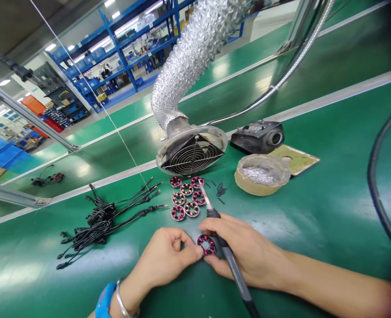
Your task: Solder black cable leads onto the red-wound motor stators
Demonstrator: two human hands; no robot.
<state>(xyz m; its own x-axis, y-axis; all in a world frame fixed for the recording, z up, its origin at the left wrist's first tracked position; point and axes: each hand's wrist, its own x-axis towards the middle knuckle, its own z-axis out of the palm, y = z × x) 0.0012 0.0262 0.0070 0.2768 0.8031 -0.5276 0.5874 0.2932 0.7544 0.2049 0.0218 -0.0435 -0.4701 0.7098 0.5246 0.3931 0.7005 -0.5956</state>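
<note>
A small round motor stator (pixel 206 244) with red windings is held just above the green bench, between both hands. The thumb and fingers of my left hand (pixel 169 255) are closed on its left edge. My right hand (pixel 251 249) grips a soldering iron (pixel 229 258) and also steadies the stator's right side with its fingers. The iron's metal tip points up and away, over the rear stators. Several more stators (pixel 192 209), with red or copper-coloured windings, lie beyond my hands. Short black tube pieces (pixel 221 190) are scattered to their right.
Black cables (pixel 99 216) with bared ends lie in a bundle at left. A fume extractor fan (pixel 192 157) on a silver duct (pixel 189 62) stands behind the stators. At right are a foil-lined bowl (pixel 261 176), a black iron holder (pixel 258 137) and a yellowish pad (pixel 296 160).
</note>
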